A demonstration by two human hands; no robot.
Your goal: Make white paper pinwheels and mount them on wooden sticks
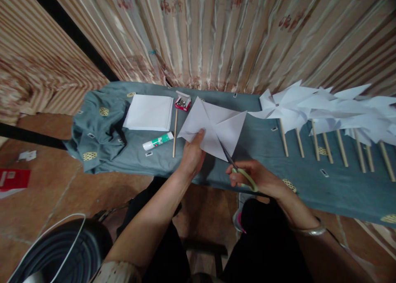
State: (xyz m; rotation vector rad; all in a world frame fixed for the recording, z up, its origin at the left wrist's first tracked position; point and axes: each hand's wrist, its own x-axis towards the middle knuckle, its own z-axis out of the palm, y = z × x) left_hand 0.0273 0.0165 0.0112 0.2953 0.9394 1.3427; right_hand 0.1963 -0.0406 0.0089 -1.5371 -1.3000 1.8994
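My left hand [193, 153] grips a square sheet of white paper [224, 116] by its near left side, thumb on top. Creases or slits run from the sheet's corners toward its middle. In my right hand [247, 173] is a pair of scissors [244, 178] with pale green handles, my fingers around the loops. Their blades lie on the near corner of the paper, pointing toward its centre. Beyond the sheet's left edge are a wooden stick [175, 134] and a small open red box [182, 101] of metal pins or tacks. A white and green glue stick [158, 141] lies nearby.
A stack of white paper [149, 113] lies at the left on the grey-green cloth [247, 142]. Several white paper pinwheels [291, 105] on wooden sticks overlap along the right. Behind hangs a patterned curtain [210, 35]. A black round stool [68, 250] stands at lower left.
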